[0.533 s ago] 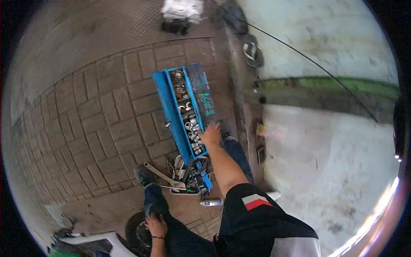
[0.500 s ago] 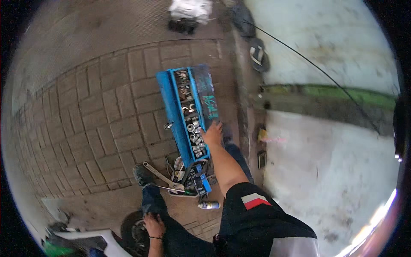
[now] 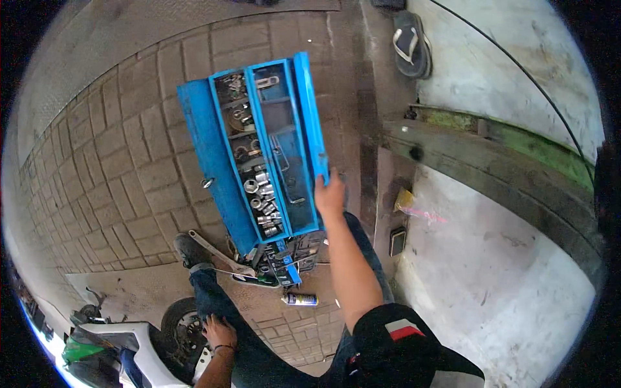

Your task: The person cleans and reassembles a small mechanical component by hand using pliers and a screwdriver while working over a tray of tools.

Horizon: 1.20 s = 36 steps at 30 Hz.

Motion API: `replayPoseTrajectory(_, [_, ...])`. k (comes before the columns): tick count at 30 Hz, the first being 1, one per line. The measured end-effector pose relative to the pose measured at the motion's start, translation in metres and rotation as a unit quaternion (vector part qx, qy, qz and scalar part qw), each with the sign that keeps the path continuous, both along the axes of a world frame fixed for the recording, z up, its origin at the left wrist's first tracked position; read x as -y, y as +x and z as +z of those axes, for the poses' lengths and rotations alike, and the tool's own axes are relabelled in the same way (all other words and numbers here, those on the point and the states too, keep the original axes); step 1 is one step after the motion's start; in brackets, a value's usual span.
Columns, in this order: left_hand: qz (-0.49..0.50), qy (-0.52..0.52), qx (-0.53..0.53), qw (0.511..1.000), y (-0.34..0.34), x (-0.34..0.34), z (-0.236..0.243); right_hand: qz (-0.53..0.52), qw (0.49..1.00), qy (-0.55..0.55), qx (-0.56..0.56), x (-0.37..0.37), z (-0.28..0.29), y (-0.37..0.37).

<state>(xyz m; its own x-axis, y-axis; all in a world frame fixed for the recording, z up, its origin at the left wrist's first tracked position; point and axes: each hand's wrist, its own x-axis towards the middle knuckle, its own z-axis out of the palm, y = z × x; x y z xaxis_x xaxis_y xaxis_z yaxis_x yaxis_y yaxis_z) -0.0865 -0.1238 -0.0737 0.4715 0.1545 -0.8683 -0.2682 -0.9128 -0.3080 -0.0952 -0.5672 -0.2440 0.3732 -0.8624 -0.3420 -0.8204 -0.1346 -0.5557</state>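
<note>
Blue metal toolbox (image 3: 198,139) lies on brick paving (image 3: 145,155), lids spread. Paving runs wide to its left; a narrower strip separates its right lid (image 3: 312,123) from the wall (image 3: 488,249). Near end crowded: wrench (image 3: 217,250), spray can (image 3: 300,299). Right hand (image 3: 330,195) closed on the right lid's outer edge, thumb inward; finger curl partly hidden. Left hand (image 3: 220,332) loosely open, resting on the left leg (image 3: 217,297), well apart from the box.
</note>
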Motion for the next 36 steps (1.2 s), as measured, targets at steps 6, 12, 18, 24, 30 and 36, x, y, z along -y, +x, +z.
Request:
replayPoseTrajectory(6, [-0.017,0.046,-0.009,0.999,0.002,-0.001,0.010,-0.221,0.970,0.025,-0.102,0.051,-0.024,-0.131])
replayPoseTrajectory(12, [-0.033,0.055,-0.008,0.998,0.015,0.032,-0.008,-0.553,0.805,0.178,0.119,0.105,-0.086,-0.409])
replayPoseTrajectory(18, [-0.077,0.067,-0.001,0.995,-0.008,0.031,-0.011,-0.645,0.757,0.071,0.076,0.162,-0.088,-0.372])
replayPoseTrajectory(24, [-0.044,0.076,-0.010,0.996,-0.020,0.056,-0.013,-0.447,0.891,-0.014,0.084,0.145,-0.073,-0.400])
replayPoseTrajectory(30, [-0.043,0.086,-0.027,0.995,-0.029,0.021,-0.019,-0.299,0.953,0.004,0.054,0.103,0.059,-0.301])
replayPoseTrajectory(36, [-0.028,0.100,-0.036,0.994,-0.017,0.003,-0.027,-0.048,0.999,0.013,-0.008,0.034,0.177,-0.204])
